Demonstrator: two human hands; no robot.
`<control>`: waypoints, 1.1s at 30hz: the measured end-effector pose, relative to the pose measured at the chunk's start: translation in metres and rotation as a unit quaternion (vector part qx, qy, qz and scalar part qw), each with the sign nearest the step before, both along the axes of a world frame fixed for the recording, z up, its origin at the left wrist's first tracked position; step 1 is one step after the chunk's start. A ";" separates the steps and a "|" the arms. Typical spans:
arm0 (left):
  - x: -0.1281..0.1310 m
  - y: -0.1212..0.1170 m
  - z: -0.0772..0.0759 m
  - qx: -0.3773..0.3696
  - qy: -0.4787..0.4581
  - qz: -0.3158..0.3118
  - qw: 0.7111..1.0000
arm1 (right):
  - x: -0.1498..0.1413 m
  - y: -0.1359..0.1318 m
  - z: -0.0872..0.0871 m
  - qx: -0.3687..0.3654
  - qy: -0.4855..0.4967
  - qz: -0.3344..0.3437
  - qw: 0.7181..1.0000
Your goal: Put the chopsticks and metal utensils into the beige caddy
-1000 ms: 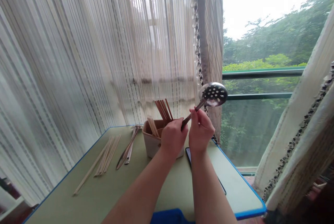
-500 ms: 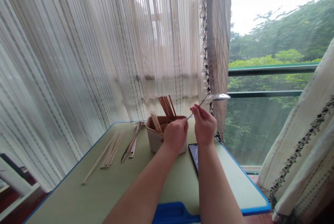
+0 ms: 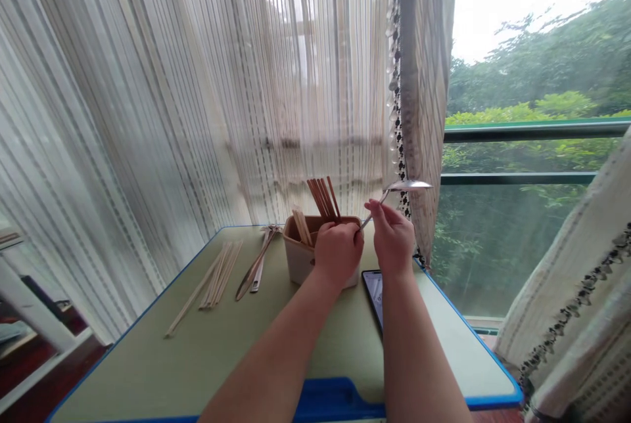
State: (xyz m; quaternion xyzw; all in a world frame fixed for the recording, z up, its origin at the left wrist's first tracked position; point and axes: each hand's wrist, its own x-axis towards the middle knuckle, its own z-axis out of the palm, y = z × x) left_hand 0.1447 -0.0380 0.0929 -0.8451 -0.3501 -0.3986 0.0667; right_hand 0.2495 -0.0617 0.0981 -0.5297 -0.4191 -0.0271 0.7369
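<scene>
A shiny metal ladle (image 3: pixel 410 185) with a shallow bowl is held up above the right side of a light box with a brown rim (image 3: pixel 297 268). My left hand (image 3: pixel 337 253) is closed on the lower end of its handle, in front of the box. Higher on the handle, close under the bowl, my right hand (image 3: pixel 394 239) pinches it between thumb and fingers. Brown chopsticks (image 3: pixel 323 198) and pale wooden sticks (image 3: pixel 301 226) stand in the box. My left hand hides part of the box's front and inside.
Pale chopsticks (image 3: pixel 217 278) lie on the left of the green table (image 3: pixel 148 370). Metal utensils (image 3: pixel 254 270) rest crossed between them and the box. A phone (image 3: pixel 373 293) lies partly behind my right forearm. Curtains (image 3: pixel 305 81) hang behind the blue table edge.
The view has shifted slightly, so the table items appear a little further right. The ladle's bowl has turned and now shows edge-on with a domed outline. Both hands keep their hold.
</scene>
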 end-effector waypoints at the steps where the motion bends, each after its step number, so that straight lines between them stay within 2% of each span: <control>1: 0.000 -0.001 0.001 -0.005 0.001 0.002 1.000 | 0.002 0.000 -0.001 -0.006 -0.003 0.000 1.000; 6: -0.003 -0.004 0.004 -0.032 -0.003 -0.001 0.999 | 0.006 0.000 -0.002 -0.051 -0.021 0.007 0.998; 14: -0.006 -0.006 0.010 -0.054 0.005 -0.006 0.998 | 0.003 -0.003 0.000 -0.065 0.005 0.036 0.997; 19: -0.007 -0.004 0.011 -0.067 0.005 -0.021 0.998 | 0.005 -0.010 -0.003 -0.103 -0.009 0.047 0.994; 27: -0.007 -0.004 0.009 -0.076 -0.010 -0.027 0.997 | 0.012 -0.008 -0.014 -0.119 0.015 0.119 0.986; 33: -0.006 -0.003 0.007 -0.064 -0.015 -0.017 0.998 | 0.012 -0.004 -0.015 -0.114 -0.005 0.123 0.986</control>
